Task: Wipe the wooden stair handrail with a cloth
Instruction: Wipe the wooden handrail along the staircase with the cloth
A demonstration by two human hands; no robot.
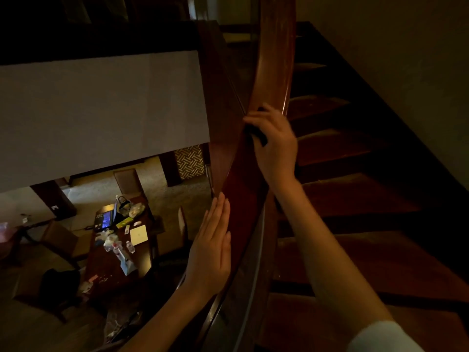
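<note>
Head view: your right hand (pixel 275 148) grips a dark cloth (pixel 256 133) against the wooden handrail (pixel 275 59), fingers curled over it. Your left hand (pixel 213 247) lies flat, fingers straight, against the rail's side lower down.

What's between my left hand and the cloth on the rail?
Just bare rail, seen in the head view, between the left hand and the cloth.

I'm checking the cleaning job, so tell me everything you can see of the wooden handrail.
The handrail is broad, reddish-brown polished wood with a faint sheen, curving upward beside the stairs. The right hand holds a dark cloth against its top; the left hand lies flat against its outer side.
</note>
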